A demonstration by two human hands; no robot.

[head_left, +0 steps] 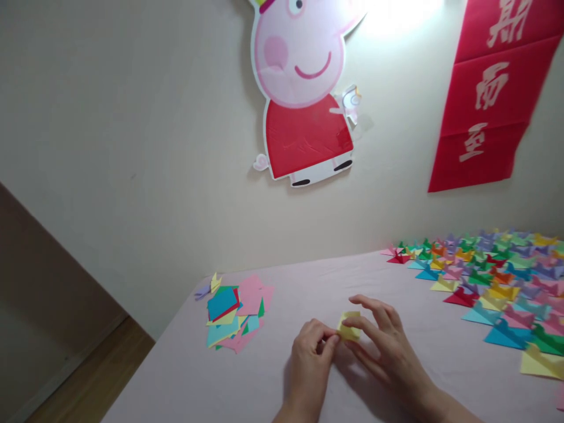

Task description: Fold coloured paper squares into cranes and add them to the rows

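A small folded piece of yellow paper (349, 326) lies on the pink table (185, 376) near the middle. My left hand (309, 365) pinches its left edge with thumb and fingers closed. My right hand (382, 343) rests over its right side, fingertips pressing on the top and the other fingers spread above it. Both hands touch the same yellow paper.
A loose pile of coloured paper squares (235, 311) lies to the left, with two small folded pieces (208, 287) at its far corner. Several finished folded paper figures (497, 288) cover the table's right side. A cartoon pig cutout (304, 94) and a red banner (493, 94) hang on the wall.
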